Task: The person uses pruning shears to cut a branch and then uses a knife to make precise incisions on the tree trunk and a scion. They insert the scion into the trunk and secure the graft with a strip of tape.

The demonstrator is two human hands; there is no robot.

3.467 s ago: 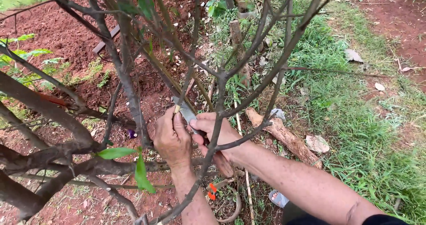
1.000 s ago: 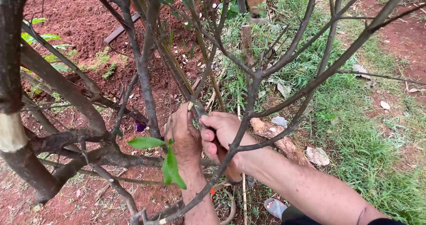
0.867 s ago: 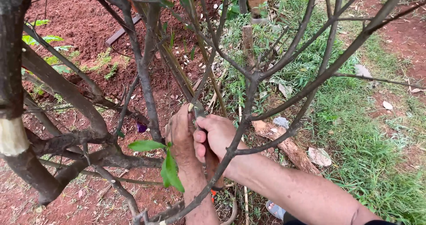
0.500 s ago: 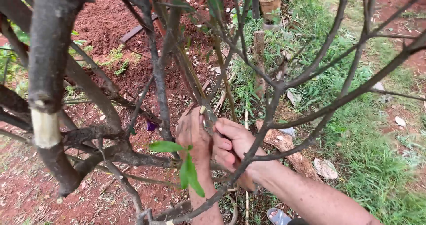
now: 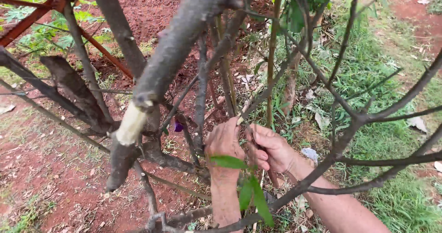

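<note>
My left hand [image 5: 224, 143] is closed around a thin upright branch [image 5: 270, 72] of a bare shrub, near a pale cut tip [image 5: 240, 120]. My right hand [image 5: 272, 151] sits right beside it, fingers curled on a knife [image 5: 250, 131] whose narrow blade pokes up between the two hands. The handle is hidden in the fist. Both hands are low in the shrub, behind crossing branches. A thick branch [image 5: 175, 44] close to the camera has a ring of bark stripped to pale wood [image 5: 131, 123].
Dark branches cross the whole view. Green leaves [image 5: 251, 189] hang in front of my forearms. A small purple flower [image 5: 178, 127] sits left of my hands. Red soil [image 5: 50, 164] lies at the left and grass [image 5: 382, 136] at the right. A rusty rod [image 5: 103, 52] slants at the upper left.
The view has swung right and closer to the stripped thick branch, which now fills the middle. My hands stay together on the thin branch and knife, the right hand shifting along it.
</note>
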